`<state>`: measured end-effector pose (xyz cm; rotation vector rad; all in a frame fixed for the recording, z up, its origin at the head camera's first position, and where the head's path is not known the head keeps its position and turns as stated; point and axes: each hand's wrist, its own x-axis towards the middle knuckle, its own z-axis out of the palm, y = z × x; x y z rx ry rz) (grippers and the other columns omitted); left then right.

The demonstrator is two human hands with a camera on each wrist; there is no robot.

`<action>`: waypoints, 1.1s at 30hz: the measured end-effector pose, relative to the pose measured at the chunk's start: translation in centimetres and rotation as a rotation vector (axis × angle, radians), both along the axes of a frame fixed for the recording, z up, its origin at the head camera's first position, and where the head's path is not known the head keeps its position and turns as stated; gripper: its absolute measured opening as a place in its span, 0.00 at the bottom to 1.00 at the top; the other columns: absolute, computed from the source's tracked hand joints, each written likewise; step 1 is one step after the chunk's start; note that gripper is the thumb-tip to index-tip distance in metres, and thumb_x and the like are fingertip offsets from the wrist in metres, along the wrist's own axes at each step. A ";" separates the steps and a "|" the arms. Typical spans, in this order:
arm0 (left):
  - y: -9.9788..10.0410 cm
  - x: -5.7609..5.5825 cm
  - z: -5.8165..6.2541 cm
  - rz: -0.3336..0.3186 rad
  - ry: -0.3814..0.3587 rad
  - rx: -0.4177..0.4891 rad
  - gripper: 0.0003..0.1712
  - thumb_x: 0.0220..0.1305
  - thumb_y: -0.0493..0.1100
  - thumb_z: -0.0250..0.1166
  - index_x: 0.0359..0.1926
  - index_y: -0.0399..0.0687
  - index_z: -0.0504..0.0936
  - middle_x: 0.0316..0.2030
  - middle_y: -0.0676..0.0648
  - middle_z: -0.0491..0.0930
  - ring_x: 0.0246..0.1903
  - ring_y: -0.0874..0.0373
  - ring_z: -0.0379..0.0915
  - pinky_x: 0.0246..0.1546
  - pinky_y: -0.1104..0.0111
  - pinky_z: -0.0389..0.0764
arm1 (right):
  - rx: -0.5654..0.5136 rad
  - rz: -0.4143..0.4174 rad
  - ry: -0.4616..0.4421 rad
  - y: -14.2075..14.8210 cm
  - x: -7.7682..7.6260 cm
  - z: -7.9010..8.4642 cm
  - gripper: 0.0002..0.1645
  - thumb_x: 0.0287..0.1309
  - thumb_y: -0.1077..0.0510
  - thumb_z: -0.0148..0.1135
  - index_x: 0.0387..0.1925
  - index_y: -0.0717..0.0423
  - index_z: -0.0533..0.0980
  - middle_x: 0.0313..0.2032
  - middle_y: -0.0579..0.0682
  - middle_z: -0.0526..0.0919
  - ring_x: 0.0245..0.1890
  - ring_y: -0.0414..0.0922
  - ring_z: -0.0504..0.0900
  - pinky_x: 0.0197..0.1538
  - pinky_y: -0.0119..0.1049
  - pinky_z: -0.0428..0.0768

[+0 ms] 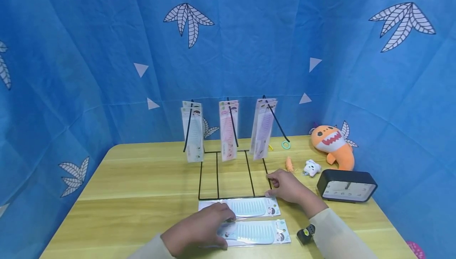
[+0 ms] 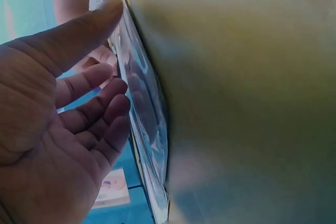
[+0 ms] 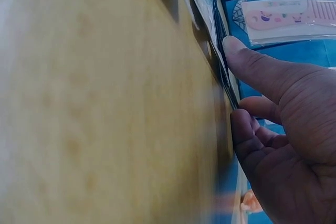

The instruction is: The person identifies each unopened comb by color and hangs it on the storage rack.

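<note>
Two packaged pale-blue combs lie flat on the table, a farther pack beside the rack's front bar and a nearer pack. Over the left end of the nearer pack is my left hand, thumb and fingers apart. In the left wrist view its loosely bent fingers are close to the clear wrapper. My right hand holds the right front corner of a black wire rack between thumb and fingers. In the right wrist view the thumb meets the dark wire there.
From the rack's prongs hang blue comb packs, pink packs and purple packs. To the right are an orange shark plush, a black clock, a white bear trinket and a small black item.
</note>
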<state>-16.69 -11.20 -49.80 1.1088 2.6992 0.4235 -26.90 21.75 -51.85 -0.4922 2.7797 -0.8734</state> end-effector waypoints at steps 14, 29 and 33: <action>0.7 0.1 0.2 -0.027 0.096 -0.074 0.37 0.45 0.55 0.90 0.57 0.56 0.86 0.45 0.61 0.83 0.47 0.68 0.74 0.56 0.71 0.80 | -0.028 0.005 -0.011 0.1 0.1 0.0 0.43 0.59 0.52 0.84 0.70 0.67 0.77 0.39 0.50 0.75 0.40 0.45 0.72 0.43 0.43 0.71; 0.5 0.9 0.5 -0.112 0.136 -0.116 0.28 0.47 0.59 0.89 0.49 0.65 0.88 0.41 0.63 0.78 0.39 0.69 0.65 0.41 0.76 0.73 | -0.012 0.004 -0.013 0.1 -0.1 -0.2 0.43 0.60 0.52 0.83 0.71 0.66 0.77 0.38 0.48 0.75 0.39 0.44 0.72 0.43 0.42 0.71; 0.5 0.9 0.3 -0.111 0.119 -0.078 0.26 0.50 0.61 0.87 0.49 0.64 0.89 0.40 0.64 0.78 0.38 0.70 0.65 0.39 0.78 0.72 | -0.013 -0.001 -0.012 0.1 0.0 -0.2 0.43 0.60 0.53 0.83 0.71 0.66 0.77 0.38 0.49 0.75 0.39 0.45 0.72 0.43 0.43 0.71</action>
